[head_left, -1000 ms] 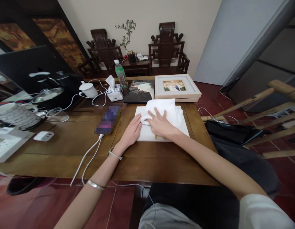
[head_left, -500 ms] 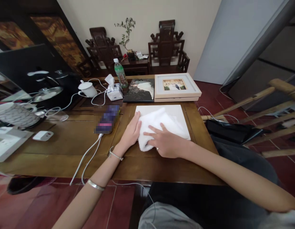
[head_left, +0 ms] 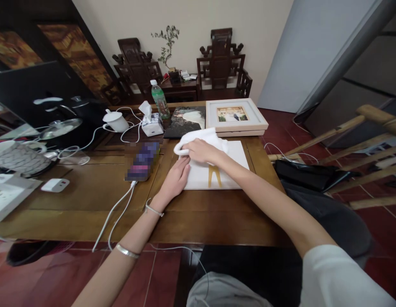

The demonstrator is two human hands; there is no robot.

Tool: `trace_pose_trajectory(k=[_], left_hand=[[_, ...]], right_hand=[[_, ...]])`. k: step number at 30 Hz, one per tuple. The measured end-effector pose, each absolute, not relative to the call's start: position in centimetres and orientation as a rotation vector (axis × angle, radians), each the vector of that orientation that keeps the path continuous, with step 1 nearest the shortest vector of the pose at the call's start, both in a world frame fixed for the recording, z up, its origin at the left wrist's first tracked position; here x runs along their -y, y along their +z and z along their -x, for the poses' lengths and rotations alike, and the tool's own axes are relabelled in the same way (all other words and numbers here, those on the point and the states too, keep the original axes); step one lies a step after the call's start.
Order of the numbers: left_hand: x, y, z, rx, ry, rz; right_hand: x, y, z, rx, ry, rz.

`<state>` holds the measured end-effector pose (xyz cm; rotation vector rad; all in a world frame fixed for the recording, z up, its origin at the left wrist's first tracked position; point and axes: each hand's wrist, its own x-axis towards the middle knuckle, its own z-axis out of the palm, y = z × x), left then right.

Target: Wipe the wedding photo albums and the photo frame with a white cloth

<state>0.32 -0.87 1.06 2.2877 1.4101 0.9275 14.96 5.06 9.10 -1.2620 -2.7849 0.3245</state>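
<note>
A white board point(head_left: 231, 182) lies flat on the wooden table, with a gold mark point(head_left: 213, 175) on its near half. The folded white cloth point(head_left: 206, 135) covers the board's far left part and hangs a little past its far left corner. My right hand point(head_left: 200, 151) presses on this cloth, fingers curled at its fold. At the board's left edge rests my left hand point(head_left: 177, 175), its fingers stretched out and touching the board. The left fingertips are just below the cloth.
Behind the board lie a framed photo point(head_left: 232, 115) and a dark photo panel point(head_left: 188, 121). A tissue box point(head_left: 152, 125), green bottle point(head_left: 160, 100) and lidded cup point(head_left: 116, 121) stand to the left. Nearer are a phone point(head_left: 143, 161) with cable and a white charger point(head_left: 55, 185).
My right hand has slid the cloth away from me and to the left, baring the board's near part and its gold mark. My left hand stays at the left edge.
</note>
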Motion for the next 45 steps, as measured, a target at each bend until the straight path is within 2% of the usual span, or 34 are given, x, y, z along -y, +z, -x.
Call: trace_pose_trajectory(k=[6,14,19,27,39,45], left_hand=[[0.9,0.8,-0.2,-1.420,0.917,-2.259],[0.7,0.2,-0.1,-1.426,0.933,-2.255],[0.7,0.2,-0.1,-1.429,0.922,-2.253],[0.8,0.4,-0.3,-1.450,0.904,-2.277],[0.6,-0.1,0.1,-1.418,0.937,-2.276],[0.6,0.0,0.1,-1.425,0.926,-2.272]], right_hand=[[-6.7,9.7,-14.7,2.726,0.377,1.208],[-7.0,9.9,-25.6,2.552,0.410,1.341],[-0.9,8.1,-28.9,2.582,0.346,1.414],[9.1,6.6,-29.7,2.887,0.196,1.077],[-3.2,5.6,-29.0,2.802,0.068,1.234],[-2.4,5.4,-29.2,2.780,0.089,1.203]])
